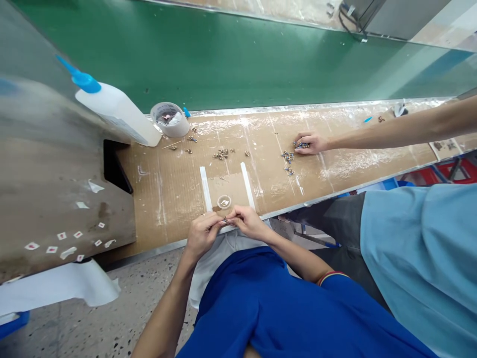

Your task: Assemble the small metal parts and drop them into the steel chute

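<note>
Dish (224, 202) just past fingers (208, 221) — metal parts (222, 154) beyond, tub (179, 130) beside bottle (117, 112)

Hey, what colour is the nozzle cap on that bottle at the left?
The nozzle cap is bright blue, shown best in the head view.

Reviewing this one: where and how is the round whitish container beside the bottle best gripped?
Likely around the outer wall of the round whitish container, coming from the near right, since the bottle stands close on its left. Its open top shows pale scraps, so fingers should probably stay outside.
</note>
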The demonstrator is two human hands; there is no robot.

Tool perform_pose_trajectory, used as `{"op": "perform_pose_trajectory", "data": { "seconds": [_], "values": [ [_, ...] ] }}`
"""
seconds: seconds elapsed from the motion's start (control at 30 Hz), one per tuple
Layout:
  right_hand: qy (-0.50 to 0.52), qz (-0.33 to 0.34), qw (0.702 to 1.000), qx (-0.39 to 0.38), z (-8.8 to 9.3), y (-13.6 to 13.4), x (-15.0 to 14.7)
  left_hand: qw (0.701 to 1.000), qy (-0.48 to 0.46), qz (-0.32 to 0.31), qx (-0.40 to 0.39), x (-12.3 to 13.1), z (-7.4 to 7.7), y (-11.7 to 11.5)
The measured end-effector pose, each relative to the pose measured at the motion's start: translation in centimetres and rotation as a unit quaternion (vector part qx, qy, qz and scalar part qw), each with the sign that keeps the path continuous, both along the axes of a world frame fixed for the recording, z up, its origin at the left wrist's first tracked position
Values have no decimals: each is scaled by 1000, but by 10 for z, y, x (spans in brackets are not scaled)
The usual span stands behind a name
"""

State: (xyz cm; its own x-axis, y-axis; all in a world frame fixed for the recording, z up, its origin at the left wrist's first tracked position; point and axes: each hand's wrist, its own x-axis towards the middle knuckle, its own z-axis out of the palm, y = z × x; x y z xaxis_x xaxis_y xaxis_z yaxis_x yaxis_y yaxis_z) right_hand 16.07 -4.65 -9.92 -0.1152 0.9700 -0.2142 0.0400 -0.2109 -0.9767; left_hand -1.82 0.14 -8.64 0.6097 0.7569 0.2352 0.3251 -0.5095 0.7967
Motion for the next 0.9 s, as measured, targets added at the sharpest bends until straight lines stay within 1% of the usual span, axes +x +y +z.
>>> {"op": "perform_pose_trajectory", "data": {
  "seconds": [0.13,0.27,0.5,0.63,0.73,0.8,0.87,0.9],
  "values": [
    [-37,6,998,44,4,-2,-2,999,4,-9,33,-1,2,0],
    [-63,3,996,68,4,-4,-6,998,-2,-15,67,-1,2,-2],
    [-65,-10,993,94,-2,-3,-8,998,0,-11,69,-4,-2,-2],
    [-46,-24,997,61,-5,-1,-8,999,29,-10,18,-5,-7,0],
    [-16,-34,999,33,-6,-2,-10,999,40,-4,-34,-4,-6,1],
    [3,-37,999,25,-3,-4,-8,997,36,12,-72,-7,2,-2],
    [4,-47,998,29,1,-8,1,992,32,36,-118,-16,15,-9],
    [-7,-63,997,38,4,-9,10,988,32,50,-141,-24,23,-14]
  ]
}}
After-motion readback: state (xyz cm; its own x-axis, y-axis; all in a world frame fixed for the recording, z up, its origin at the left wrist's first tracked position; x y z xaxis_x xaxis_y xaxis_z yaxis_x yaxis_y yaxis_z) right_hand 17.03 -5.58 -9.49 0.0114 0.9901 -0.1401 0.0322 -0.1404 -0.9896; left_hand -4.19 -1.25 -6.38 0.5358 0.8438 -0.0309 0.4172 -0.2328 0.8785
